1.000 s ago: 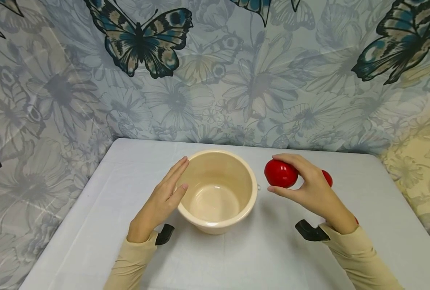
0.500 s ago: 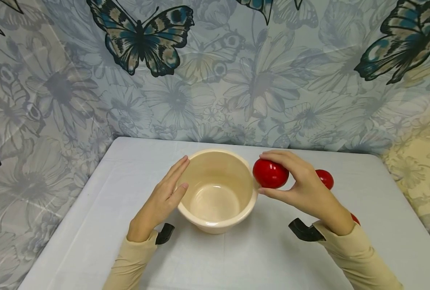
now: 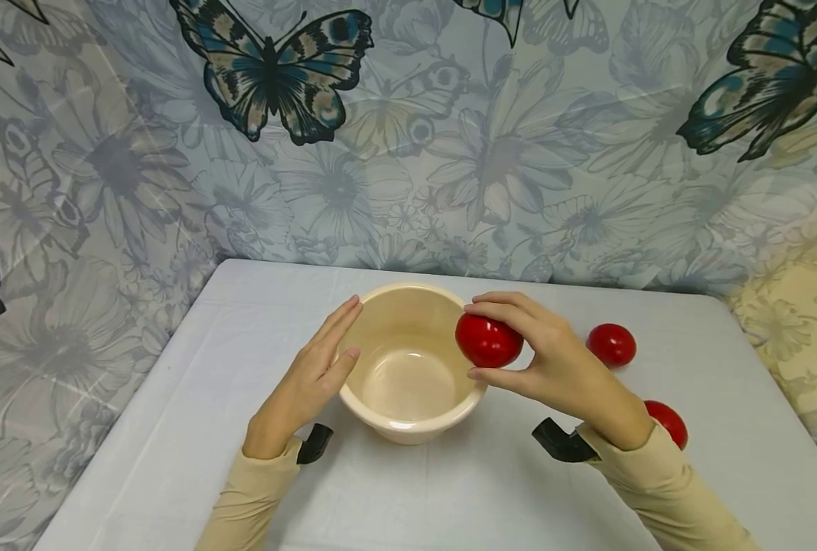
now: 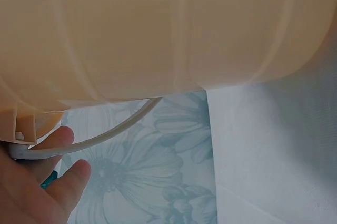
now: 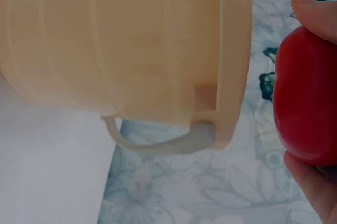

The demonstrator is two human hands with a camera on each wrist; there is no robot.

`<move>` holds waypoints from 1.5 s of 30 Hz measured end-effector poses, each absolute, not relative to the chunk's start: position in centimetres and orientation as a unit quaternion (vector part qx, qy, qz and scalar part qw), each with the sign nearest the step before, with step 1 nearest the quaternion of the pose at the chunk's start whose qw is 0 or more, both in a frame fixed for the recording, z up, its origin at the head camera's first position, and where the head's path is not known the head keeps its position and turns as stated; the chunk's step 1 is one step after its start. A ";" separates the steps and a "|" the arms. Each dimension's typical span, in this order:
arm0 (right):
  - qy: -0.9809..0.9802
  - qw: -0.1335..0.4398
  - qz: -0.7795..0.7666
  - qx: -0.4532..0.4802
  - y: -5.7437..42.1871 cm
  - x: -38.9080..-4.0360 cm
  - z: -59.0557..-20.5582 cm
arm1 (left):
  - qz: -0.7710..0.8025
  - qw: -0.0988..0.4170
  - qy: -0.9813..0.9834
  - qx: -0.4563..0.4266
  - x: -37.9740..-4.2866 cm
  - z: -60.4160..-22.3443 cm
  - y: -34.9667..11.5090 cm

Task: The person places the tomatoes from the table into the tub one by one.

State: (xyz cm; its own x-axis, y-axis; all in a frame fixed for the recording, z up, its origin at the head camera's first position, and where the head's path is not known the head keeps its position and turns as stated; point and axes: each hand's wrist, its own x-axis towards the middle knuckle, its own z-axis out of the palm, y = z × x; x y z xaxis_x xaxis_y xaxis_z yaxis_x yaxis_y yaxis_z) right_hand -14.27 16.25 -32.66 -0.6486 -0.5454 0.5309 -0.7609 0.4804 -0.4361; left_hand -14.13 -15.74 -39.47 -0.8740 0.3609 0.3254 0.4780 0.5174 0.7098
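A cream plastic bucket [image 3: 408, 428] stands upright on the white-covered table, its inside bare. My left hand [image 3: 305, 379] lies along its left rim with fingers straight; in the left wrist view, that hand's fingers [image 4: 72, 182] are beside the handle [image 4: 113, 135]. My right hand [image 3: 553, 360] pinches a glossy, round red fruit [image 3: 489, 340] between thumb and fingers, over the bucket's right rim. The right wrist view shows the fruit [image 5: 305, 97] with a slightly lobed outline, beyond the rim [image 5: 235, 50].
Two more red fruits lie on the right of the table, one [image 3: 611, 345] behind my right wrist and another [image 3: 668, 423] partly hidden by my right sleeve [image 3: 670, 482]. A butterfly-and-flower patterned cloth [image 3: 408, 153] hangs behind the table [image 3: 174, 428].
My right hand has carried the red fruit leftward, from beside the bucket to over its right rim. The two other fruits have come into fuller view. My left hand stays in place.
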 end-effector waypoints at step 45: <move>-0.873 -0.022 0.302 0.382 11.5 -16.4 -34.5 | -0.428 0.066 -0.869 -0.241 -14.3 -39.6 -15.8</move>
State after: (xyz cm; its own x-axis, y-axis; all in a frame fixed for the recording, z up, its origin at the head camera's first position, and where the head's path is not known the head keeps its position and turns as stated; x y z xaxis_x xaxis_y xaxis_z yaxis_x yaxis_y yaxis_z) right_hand -16.36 11.53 -34.48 -0.7071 -0.6805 0.1922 -0.6539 0.5258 -0.5440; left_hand -14.33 -15.82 -39.56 -0.8752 0.3619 0.3212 0.4752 0.5181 0.7111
